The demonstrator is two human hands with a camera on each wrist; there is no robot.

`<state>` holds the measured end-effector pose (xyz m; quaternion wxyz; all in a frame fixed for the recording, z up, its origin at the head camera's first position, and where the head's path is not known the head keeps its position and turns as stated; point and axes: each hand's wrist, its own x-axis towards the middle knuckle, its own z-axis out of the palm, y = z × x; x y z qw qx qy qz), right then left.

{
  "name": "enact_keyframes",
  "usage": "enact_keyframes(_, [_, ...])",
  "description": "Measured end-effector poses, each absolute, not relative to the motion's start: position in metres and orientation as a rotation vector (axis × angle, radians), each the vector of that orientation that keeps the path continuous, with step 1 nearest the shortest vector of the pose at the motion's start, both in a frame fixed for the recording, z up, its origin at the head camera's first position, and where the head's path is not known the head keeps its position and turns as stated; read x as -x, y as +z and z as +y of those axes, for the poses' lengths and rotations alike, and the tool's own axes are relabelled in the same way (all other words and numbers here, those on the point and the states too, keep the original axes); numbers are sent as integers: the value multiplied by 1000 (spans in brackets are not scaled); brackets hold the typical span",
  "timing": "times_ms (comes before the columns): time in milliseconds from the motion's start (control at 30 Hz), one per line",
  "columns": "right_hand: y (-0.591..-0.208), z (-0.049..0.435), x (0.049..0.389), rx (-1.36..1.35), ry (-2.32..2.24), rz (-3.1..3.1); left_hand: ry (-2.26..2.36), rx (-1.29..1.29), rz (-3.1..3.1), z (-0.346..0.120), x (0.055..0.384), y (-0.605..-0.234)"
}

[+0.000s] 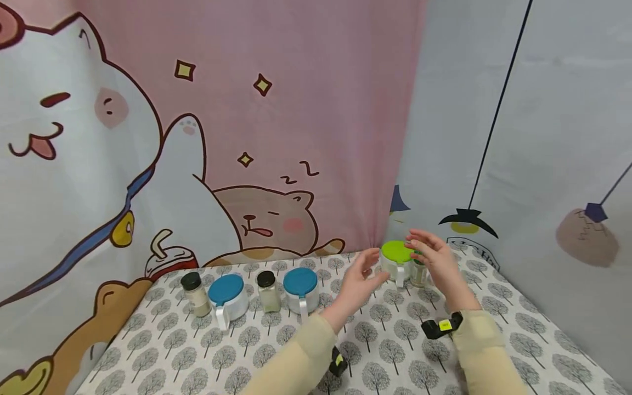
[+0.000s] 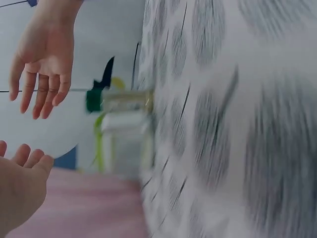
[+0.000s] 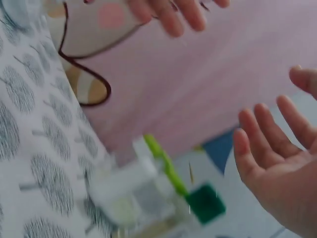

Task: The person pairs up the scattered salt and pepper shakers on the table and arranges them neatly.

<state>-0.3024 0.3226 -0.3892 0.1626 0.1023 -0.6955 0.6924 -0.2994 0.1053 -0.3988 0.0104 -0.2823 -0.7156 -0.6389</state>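
My left hand hovers with loosely bent fingers to the left of a clear container with a light-green lid and a white handle. On the other side my right hand hangs in the air, fingers relaxed, partly in front of a green-capped spice jar. In the left wrist view the spice jar stands right beside the container. The right wrist view shows the dark green cap blurred, with my right hand apart from it. Both hands hold nothing.
Left of my hands stand a blue-lidded container, a black-capped jar, another blue-lidded container and a second black-capped jar. A tree-print cloth covers the table. Cartoon-printed curtains hang behind it.
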Motion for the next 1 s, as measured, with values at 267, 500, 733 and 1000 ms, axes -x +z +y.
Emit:
enact_keyframes(267, [-421, 352, 316, 239, 1820, -2084, -2265, 727, -2232, 163, 301, -431])
enact_keyframes(500, [-445, 372, 321, 215, 1879, -2335, -2535, 577, -2090, 185, 296, -453])
enact_keyframes(733, [-463, 378, 316, 154, 1922, -2457, -2706, 477, -1966, 182, 289, -468])
enact_keyframes(1000, [-469, 390, 318, -161, 2172, -2346, -2728, 472, -1926, 181, 300, -470])
